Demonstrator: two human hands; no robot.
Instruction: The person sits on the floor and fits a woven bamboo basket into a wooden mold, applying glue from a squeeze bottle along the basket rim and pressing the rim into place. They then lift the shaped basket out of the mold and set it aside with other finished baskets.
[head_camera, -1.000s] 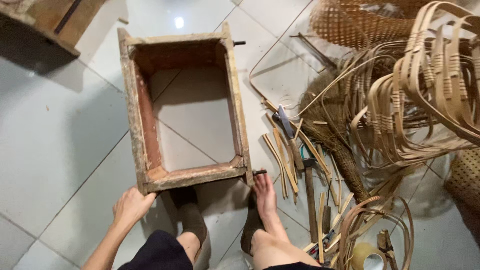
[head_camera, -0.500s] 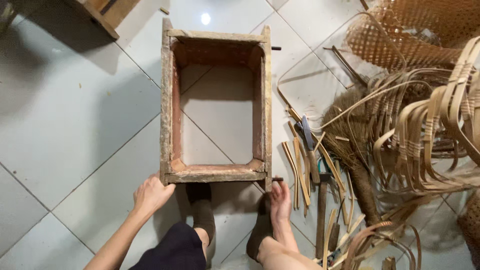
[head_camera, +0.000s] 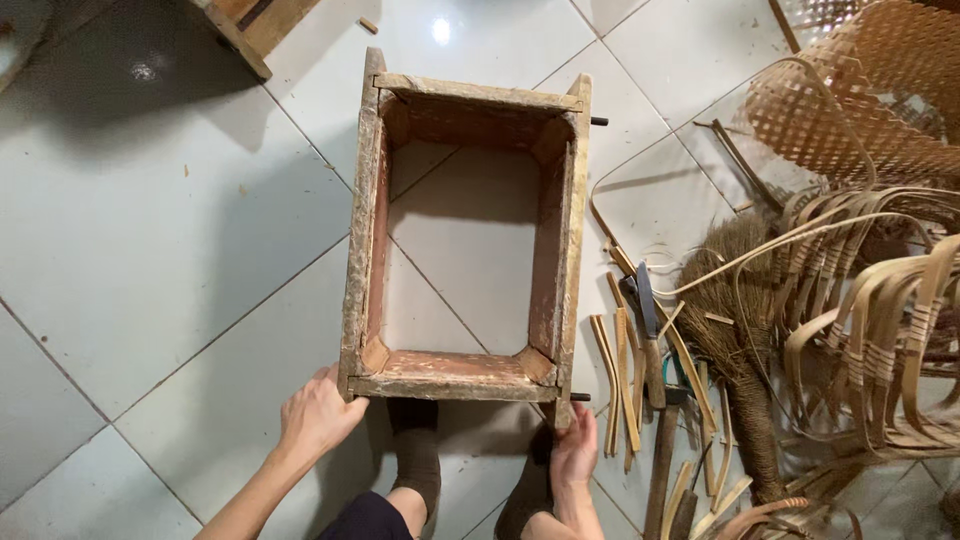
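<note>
My rough, worn brown rectangular wooden frame (head_camera: 465, 235) looks matt and chipped; the pale floor tiles (head_camera: 150, 230) beneath shine glossy and smooth.

Left hand (head_camera: 318, 415): forearm reaching up from lower left, fingers curled in a grip. Right hand (head_camera: 574, 450): palm down, fingers extended, pressing. Both bare

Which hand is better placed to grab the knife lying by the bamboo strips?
Right. The right hand grips the worn rectangular wooden frame's near right corner, close to the dark-bladed knife. The left hand holds the opposite corner, farther away.
</note>
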